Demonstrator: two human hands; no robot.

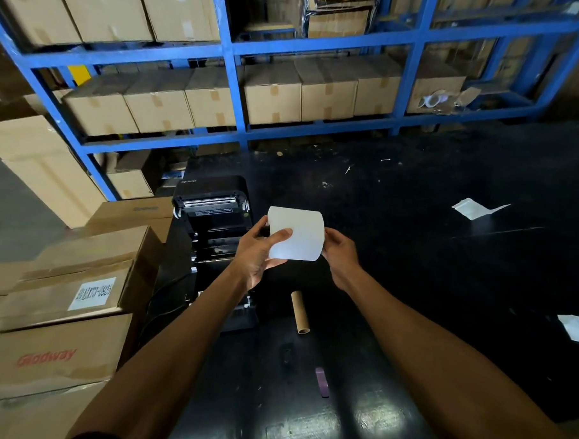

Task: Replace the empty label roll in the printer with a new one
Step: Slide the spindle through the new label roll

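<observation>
A new white label roll (301,231) is held in the air between both hands, just right of the printer. My left hand (258,256) grips its left end with the thumb across the front. My right hand (339,253) holds its right end. The black printer (212,212) stands at the table's left side with its lid raised and its roll bay exposed. The empty brown cardboard core (300,312) lies on the black table (412,258), in front of the hands and beside the printer.
Cardboard boxes (62,295) are stacked tight against the table's left edge. Blue shelving (234,84) full of boxes stands behind. White paper scraps (474,208) lie at the right, another sheet (577,328) at the right edge, and a purple strip (322,382) near the front.
</observation>
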